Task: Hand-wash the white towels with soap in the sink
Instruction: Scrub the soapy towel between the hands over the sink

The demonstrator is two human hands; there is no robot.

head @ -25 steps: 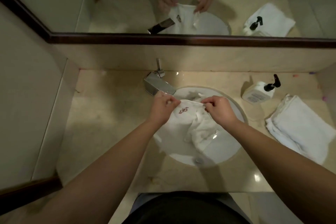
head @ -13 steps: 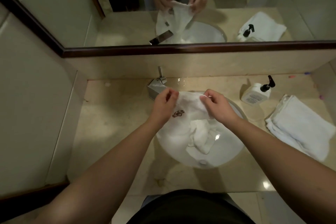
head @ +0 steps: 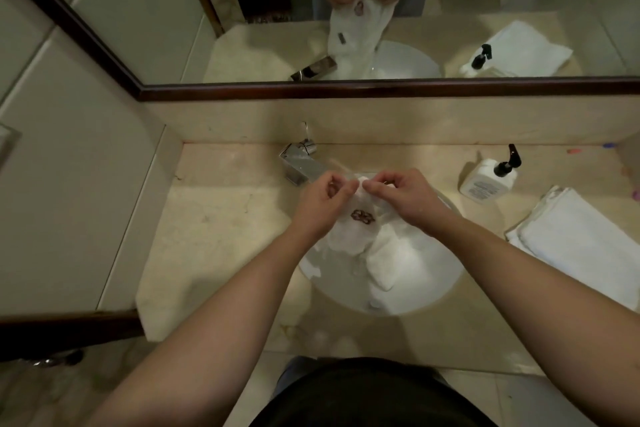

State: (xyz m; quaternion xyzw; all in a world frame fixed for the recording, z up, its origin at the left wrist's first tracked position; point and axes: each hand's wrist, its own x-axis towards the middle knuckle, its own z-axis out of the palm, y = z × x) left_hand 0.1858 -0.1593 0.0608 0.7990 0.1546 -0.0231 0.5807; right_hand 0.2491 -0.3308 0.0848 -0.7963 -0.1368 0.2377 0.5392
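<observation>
White towel [head: 363, 229] between pinching hands [head: 360, 199]

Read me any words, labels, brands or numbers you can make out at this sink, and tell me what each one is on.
No text here can be read.
Soap bottle: its label carries printed lines, too small and blurred to read.
Towel held over the sink: a dark red embroidered emblem, a looped design rather than legible letters.
Same towel in the mirror: a small dark tag, unreadable.
Folded towels: no marking visible.
</observation>
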